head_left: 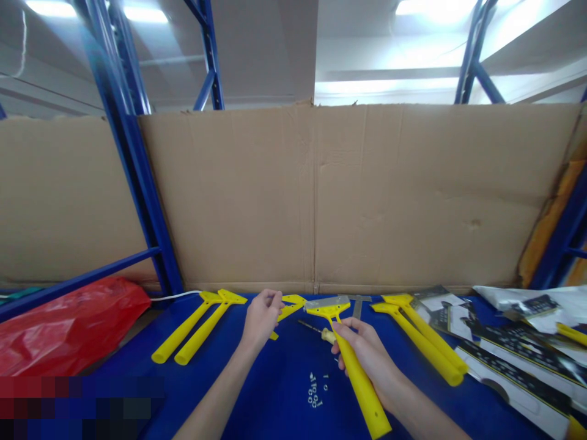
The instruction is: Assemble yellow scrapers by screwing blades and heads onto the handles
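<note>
My right hand [362, 348] is wrapped round the handle of a yellow scraper [355, 373], which tilts with its head away from me. A grey metal plate [326, 302] lies across that head. A screwdriver [327, 335] shows just behind the right fingers; whether they touch it I cannot tell. My left hand [263, 315] is raised, its fingertips pinched together; anything between them is too small to make out. Just beyond it are flat yellow pieces [291, 307], partly hidden by the hand. Small nuts and screws [313, 394] lie loose on the blue table [270, 403].
Two yellow scraper handles [202, 330] lie at the left, two more [424, 342] at the right. Black-and-white packaging [518, 373] covers the right side. A red plastic bag [87, 324] sits far left. Cardboard [257, 201] walls the back between blue posts [142, 177].
</note>
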Available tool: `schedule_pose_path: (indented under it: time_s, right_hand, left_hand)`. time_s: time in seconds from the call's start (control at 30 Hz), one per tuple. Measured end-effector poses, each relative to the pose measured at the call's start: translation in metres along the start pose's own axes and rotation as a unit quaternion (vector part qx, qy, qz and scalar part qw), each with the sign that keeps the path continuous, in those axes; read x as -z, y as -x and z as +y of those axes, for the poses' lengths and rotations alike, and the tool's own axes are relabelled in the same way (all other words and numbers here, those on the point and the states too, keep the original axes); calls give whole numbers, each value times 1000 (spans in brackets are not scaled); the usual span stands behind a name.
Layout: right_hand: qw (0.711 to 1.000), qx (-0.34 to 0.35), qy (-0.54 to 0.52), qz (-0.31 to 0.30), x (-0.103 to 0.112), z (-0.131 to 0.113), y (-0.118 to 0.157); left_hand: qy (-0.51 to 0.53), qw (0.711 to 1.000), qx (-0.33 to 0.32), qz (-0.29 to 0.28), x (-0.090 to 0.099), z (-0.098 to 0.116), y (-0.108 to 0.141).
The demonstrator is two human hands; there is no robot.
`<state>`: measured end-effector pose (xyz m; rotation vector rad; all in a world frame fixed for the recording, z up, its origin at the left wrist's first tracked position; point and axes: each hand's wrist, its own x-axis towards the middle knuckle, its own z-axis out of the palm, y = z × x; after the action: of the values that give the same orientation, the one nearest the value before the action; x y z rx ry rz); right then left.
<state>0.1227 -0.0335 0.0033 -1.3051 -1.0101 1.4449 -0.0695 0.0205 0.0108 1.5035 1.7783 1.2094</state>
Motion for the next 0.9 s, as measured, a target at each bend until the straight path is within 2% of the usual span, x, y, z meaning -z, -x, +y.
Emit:
schedule_pose_path:
  time_s: [0.03, 0.07, 0.13, 0.2, 0.27, 0.53, 0.8, 0.9]
  right_hand:
    - [1000, 1, 2, 0, 0, 0, 0]
    - [1000, 1, 3, 1, 0, 0, 0]
    - [1000, 0, 4, 3, 0, 1, -1]
    - [1000, 1, 5, 4, 0, 2, -1]
    - [1000, 2, 5, 2, 1, 3, -2]
    - [1000, -6, -9, 0, 1, 3, -2]
    - [999, 1, -35, -23, 0, 5, -2]
    - [998, 5, -47, -28, -1, 8, -6]
  left_hand:
    - [-88, 995, -38, 0, 5, -2, -1]
    - [-187, 979, -78, -8, 10, -4, -2]
    - [-344, 927, -147, -34, 18, -6, -1]
    - [-428, 881, -183, -78, 25, -6, 2]
    - [-462, 858, -195, -112, 28, -5, 5]
    - [-508, 837, -147, -138, 20, 0, 11]
    - [-518, 826, -159, -154, 15, 15, 26]
    - [-532, 821, -147, -143, 14, 17, 27]
